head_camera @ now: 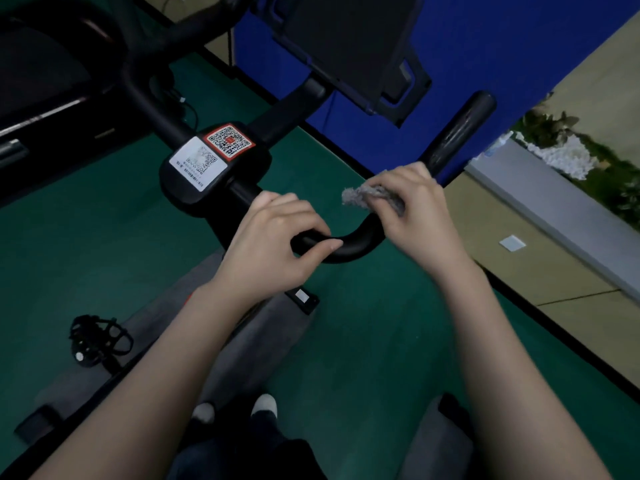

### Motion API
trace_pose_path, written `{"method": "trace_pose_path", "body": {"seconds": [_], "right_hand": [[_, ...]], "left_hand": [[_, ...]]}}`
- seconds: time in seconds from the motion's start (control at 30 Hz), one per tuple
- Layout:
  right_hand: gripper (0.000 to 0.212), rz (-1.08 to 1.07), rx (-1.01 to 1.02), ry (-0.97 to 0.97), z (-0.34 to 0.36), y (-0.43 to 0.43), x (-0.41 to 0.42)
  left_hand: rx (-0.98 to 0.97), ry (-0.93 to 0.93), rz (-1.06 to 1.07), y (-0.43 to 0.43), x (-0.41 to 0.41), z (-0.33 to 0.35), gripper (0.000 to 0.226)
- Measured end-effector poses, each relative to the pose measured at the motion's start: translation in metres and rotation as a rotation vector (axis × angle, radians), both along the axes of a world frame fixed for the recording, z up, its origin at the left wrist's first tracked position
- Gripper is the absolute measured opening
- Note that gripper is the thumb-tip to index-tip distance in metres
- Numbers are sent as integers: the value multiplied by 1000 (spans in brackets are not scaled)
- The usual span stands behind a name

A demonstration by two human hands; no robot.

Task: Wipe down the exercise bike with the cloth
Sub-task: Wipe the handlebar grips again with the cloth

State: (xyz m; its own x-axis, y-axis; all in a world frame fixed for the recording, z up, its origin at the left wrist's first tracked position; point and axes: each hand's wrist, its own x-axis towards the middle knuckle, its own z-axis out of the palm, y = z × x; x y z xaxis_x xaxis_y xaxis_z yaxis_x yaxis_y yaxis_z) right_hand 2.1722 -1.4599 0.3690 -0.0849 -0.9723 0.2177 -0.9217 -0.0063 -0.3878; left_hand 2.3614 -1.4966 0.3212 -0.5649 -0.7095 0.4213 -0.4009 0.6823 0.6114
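The exercise bike's black handlebar (pixel 349 245) curves below the centre of the head view and rises to a grip end (pixel 460 133) at the upper right. My left hand (pixel 277 244) wraps the bar just right of the central block (pixel 214 168), which carries two QR stickers. My right hand (pixel 419 209) presses a crumpled grey cloth (pixel 363 197) against the bar where it bends upward. A dark screen (pixel 349 39) sits above the bar. Part of the cloth is hidden under my fingers.
A black pedal (pixel 97 337) hangs at the lower left over the green floor (pixel 363 341). The bike's grey frame (pixel 242 341) runs beneath my arms. A blue panel (pixel 485 46) stands behind the bike, a second machine (pixel 52 91) at the upper left, beige flooring (pixel 519 254) to the right.
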Motion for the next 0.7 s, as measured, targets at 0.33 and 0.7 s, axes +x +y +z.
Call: {"method": "trace_pose_path", "body": {"seconds": [0.33,0.7], "right_hand": [[12,309,664,221,37,-40,7],[4,178,930,294,43,-67,11]], "left_hand": [[23,19,0,2,-2,-1,28],[-38,10,10,3,-1,-4,29]]}}
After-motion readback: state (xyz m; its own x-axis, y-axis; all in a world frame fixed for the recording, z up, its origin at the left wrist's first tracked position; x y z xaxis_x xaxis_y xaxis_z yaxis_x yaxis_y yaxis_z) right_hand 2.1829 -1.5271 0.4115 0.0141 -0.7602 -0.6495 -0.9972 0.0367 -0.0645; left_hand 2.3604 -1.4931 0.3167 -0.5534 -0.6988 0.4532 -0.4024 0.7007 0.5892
